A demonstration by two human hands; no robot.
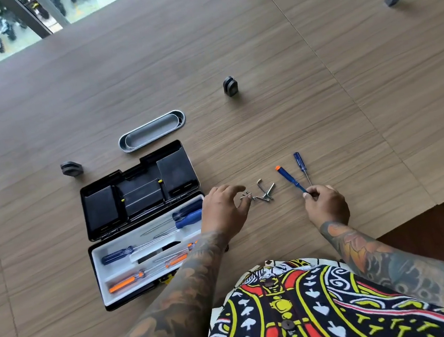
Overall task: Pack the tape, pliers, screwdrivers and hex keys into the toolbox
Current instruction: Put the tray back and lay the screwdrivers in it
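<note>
open black toolbox (91,219) at the left of the wooden table (320,93), lid laid flat behind it. white tray (101,279) sits in the base and holds blue-handled screwdrivers (117,255) toward the back and orange-handled screwdrivers (125,281) toward the front. behind the lid, an oval metal recess (151,130) is set into the tabletop.

left hand (223,212), just right of the box, palm down, fingers curved over the leftmost of the hex keys (266,192). fingertips meet the small ones; cannot tell whether they actually grip any. rest of the keys lie loose in a small heap on the table, between the two hands.

right hand (325,204) pinches the shaft end of an orange-capped blue screwdriver (290,177), handle pointing away from the person. a slim blue screwdriver (301,165) lies just beside it, its tip at the same fingers; whether it is held too is unclear.
</note>
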